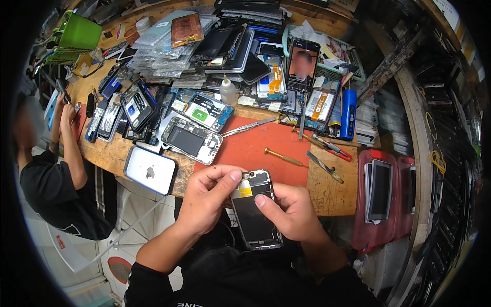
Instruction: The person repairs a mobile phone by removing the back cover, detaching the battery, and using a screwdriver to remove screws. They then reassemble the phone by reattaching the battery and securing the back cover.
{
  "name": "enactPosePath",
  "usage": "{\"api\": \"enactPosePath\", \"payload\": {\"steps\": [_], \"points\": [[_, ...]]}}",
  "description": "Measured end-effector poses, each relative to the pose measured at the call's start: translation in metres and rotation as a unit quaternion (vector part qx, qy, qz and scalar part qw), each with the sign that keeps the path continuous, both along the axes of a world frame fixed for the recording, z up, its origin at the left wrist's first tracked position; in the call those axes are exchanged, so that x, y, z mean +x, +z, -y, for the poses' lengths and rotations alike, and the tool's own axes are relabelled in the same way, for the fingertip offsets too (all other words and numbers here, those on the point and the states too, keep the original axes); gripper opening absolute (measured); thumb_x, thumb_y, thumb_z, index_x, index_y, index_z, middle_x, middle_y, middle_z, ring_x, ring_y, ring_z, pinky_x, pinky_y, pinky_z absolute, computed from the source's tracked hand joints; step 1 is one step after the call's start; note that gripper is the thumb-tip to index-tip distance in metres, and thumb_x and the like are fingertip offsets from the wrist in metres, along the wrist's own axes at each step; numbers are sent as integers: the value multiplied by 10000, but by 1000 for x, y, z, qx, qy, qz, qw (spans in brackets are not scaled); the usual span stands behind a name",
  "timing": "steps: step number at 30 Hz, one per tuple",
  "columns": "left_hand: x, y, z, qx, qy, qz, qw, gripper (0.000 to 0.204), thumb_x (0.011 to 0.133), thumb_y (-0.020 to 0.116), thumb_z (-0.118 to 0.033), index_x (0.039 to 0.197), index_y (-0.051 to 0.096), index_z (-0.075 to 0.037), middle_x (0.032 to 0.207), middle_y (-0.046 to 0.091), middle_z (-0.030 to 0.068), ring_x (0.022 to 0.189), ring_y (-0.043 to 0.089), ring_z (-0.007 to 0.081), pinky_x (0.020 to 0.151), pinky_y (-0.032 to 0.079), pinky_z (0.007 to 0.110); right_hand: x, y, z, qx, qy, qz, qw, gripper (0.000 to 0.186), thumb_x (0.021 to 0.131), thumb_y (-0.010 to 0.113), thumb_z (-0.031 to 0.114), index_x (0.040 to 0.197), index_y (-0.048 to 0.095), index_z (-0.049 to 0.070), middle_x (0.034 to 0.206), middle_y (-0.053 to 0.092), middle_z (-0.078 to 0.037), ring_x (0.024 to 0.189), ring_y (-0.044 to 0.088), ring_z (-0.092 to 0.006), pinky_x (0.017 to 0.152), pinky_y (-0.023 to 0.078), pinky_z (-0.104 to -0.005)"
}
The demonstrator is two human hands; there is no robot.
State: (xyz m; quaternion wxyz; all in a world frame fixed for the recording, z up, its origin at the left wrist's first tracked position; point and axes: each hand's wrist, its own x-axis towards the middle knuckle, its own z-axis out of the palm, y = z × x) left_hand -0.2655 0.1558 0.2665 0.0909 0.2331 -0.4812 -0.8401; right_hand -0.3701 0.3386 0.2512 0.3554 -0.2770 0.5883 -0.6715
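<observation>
Held upright in front of my body is a phone screen (pixel 255 220), its dark inner side facing me, with a yellow tape piece and a pale patch near the top. My left hand (pixel 209 192) pinches its upper left corner between thumb and forefinger, beside a small round part. What exactly lies under those fingertips is hidden. My right hand (pixel 296 212) grips the right edge, thumb pressed on the dark back, fingers behind it. Beyond the hands, a brass screwdriver (pixel 284 157) and tweezers (pixel 250 126) lie on the orange mat (pixel 245 148).
Opened phones (pixel 192 140) crowd the bench's left, near a dropper bottle (pixel 227 92). A lit phone (pixel 303 64) stands at the back, beside a blue cylinder (pixel 348 115). A metal blade tool (pixel 325 166) lies right. At left sits a person in black (pixel 66 189).
</observation>
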Motion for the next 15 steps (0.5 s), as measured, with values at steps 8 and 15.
{"api": "enactPosePath", "payload": {"steps": [8,15], "points": [[-1,2,-2,-181,-25,-16,983,244,1060,758,-73,1257,742,70,1081,811,99,946,776,153,846,606,283,-2,-2,2,30,-6,-43,999,249,1093,730,106,886,651,-10,670,566,14,635,492,-20,534,378,-294],[-6,26,14,-511,-67,-20,857,225,925,829,-67,1129,818,28,980,818,135,847,815,200,758,650,318,-2,18,1,66,-19,-202,977,249,1031,757,64,848,606,-10,684,587,-142,548,563,-217,532,427,-384]]}}
